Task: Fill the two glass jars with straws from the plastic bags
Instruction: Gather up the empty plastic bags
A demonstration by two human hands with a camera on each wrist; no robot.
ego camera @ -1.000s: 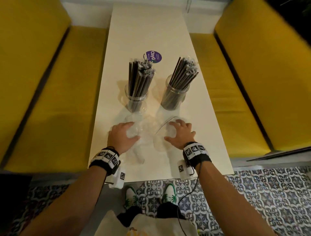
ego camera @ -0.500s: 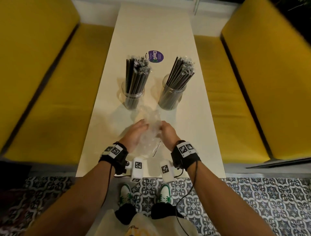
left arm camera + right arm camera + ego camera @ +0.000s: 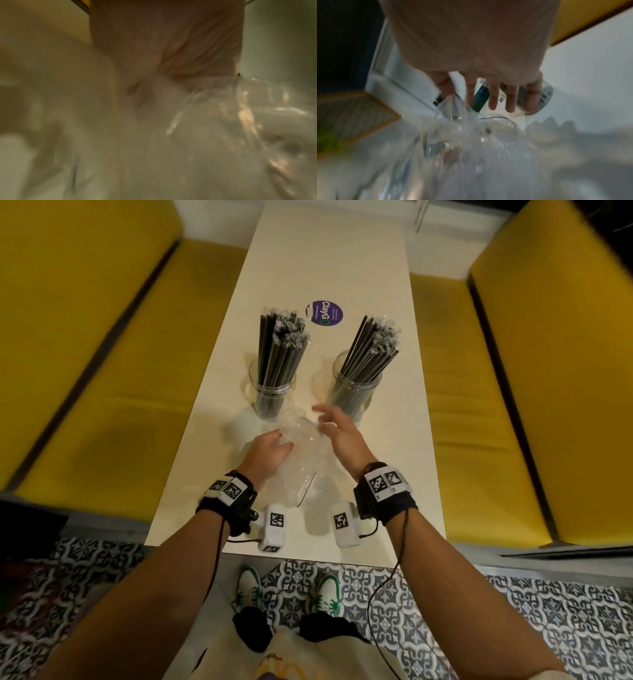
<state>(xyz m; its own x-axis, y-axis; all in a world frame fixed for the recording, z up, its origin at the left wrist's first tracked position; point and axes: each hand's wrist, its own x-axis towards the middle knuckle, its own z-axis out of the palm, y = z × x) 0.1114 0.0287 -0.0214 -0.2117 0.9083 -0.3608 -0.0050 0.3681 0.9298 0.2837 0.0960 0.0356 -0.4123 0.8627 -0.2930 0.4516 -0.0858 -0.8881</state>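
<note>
You are gripping crumpled clear plastic bags (image 3: 301,460) in your left hand (image 3: 269,451) just before two straw-filled jars (image 3: 272,395); your right hand (image 3: 339,433) is hovering, fingers spread. The film looks light, slippery; bunch it.

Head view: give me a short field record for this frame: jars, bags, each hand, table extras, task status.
left jar: upright, full of dark straws
right jar: upright, full of dark straws
bags: clear, crumpled, empty, on the table in front of the jars
left hand: grips the bags
right hand: open, fingers spread beside the bags
extras: purple sticker behind the jars
status: both jars look filled
</note>
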